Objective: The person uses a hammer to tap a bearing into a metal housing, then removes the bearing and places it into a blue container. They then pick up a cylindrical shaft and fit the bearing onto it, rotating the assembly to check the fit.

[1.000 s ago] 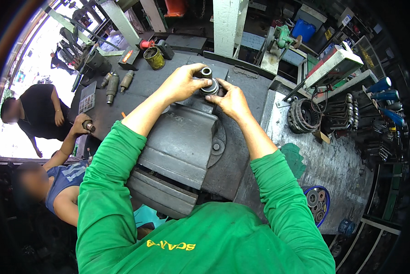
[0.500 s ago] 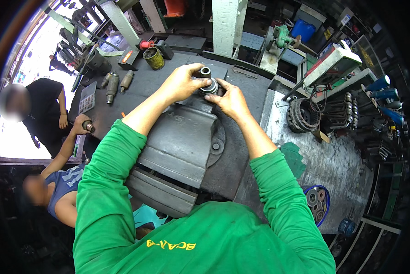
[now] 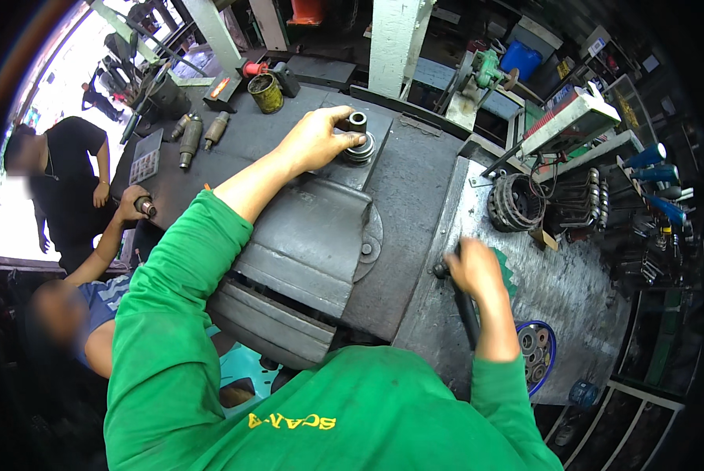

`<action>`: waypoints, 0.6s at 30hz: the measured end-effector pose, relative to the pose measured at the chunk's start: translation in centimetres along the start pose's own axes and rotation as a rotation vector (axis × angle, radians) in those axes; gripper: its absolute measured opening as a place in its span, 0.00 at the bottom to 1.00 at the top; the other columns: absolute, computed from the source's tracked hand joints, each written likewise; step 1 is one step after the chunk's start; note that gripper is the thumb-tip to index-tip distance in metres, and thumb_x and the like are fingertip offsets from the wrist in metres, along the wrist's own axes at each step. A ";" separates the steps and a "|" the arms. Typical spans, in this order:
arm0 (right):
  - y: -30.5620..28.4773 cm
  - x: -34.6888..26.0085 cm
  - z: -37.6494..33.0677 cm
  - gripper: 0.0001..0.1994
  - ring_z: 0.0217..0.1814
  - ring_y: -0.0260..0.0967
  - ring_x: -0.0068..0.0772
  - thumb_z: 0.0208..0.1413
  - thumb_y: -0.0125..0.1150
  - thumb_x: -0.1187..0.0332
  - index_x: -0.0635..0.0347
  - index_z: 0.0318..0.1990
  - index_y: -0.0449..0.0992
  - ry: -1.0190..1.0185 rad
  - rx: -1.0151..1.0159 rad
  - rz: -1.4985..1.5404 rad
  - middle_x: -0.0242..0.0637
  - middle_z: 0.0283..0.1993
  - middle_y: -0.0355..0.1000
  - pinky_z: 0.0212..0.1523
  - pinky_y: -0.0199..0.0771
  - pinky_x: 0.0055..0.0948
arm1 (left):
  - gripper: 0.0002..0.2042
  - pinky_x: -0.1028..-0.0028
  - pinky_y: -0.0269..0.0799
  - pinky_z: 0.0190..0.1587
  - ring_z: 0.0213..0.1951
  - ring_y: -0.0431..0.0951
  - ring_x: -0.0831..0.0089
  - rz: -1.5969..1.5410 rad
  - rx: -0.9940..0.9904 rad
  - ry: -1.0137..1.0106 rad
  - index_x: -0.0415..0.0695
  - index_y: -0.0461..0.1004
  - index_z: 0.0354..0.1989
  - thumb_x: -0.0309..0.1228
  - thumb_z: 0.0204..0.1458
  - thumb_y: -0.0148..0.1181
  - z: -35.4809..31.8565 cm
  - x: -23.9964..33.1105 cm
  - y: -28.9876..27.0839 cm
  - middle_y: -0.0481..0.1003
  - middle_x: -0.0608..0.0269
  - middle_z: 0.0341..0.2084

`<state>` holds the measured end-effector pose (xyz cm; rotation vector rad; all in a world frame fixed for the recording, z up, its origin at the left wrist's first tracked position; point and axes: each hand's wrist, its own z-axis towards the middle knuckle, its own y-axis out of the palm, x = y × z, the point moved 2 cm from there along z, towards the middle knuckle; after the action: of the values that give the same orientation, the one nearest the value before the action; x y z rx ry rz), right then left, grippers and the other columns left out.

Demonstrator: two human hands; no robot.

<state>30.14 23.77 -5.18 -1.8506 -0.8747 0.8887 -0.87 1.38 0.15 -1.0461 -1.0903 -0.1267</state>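
The left hand's grip [image 3: 320,140] grasps a short dark steel tube [image 3: 358,122] on a grey steel ring [image 3: 360,152] atop the grey metal vise [image 3: 305,231]. Stacking seems done, tool work left; the blurred right hand [image 3: 477,268] meets a black-handled tool [image 3: 468,318], hold unclear.

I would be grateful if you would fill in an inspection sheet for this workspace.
Surface: dark metal benchtop, marked; lighter metal top at right, scuffed.
Job's things: short metal tube upright at a round metal part, beyond the grey vise; dark long-handled tool at right.
Clutter: cylindrical metal parts, yellow can, blue-rimmed tray of rings, slotted ring.
Hands: left hand holds the tube; right hand, blurred, at the tool, grip unclear.
Cables: possibly a thin cord near the slotted ring.
Surroundings: co-workers in dark and blue tops at left; white post ahead.
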 end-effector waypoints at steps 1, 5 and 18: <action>1.3 1.6 -2.7 0.25 0.57 0.77 0.65 0.59 0.74 0.54 0.68 0.50 0.76 0.056 -0.003 -0.018 0.61 0.52 0.77 0.55 0.78 0.57 | 0.16 0.69 0.77 0.48 0.42 0.78 0.79 0.006 0.008 0.025 0.39 0.81 0.52 0.35 0.61 0.73 0.0 0.0 0.0 0.85 0.63 0.42; 6.7 5.1 -9.9 0.32 0.61 0.73 0.66 0.57 0.77 0.57 0.66 0.61 0.68 0.228 0.019 -0.004 0.56 0.58 0.73 0.59 0.76 0.57 | 0.18 0.67 0.78 0.50 0.44 0.81 0.73 0.042 0.032 0.023 0.40 0.81 0.54 0.37 0.60 0.74 -0.2 0.0 0.0 0.86 0.59 0.46; 5.2 6.3 -8.0 0.19 0.27 0.73 0.30 0.70 0.66 0.63 0.65 0.60 0.73 0.253 0.101 1.036 0.36 0.33 0.76 0.27 0.72 0.31 | 0.18 0.60 0.77 0.57 0.53 0.85 0.55 0.078 0.046 0.027 0.40 0.82 0.53 0.38 0.60 0.73 -0.8 0.8 -0.2 0.85 0.48 0.50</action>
<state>41.06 23.93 -8.39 -2.2429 0.3616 1.2112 -0.09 1.01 0.85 -1.0414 -1.0223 -0.0531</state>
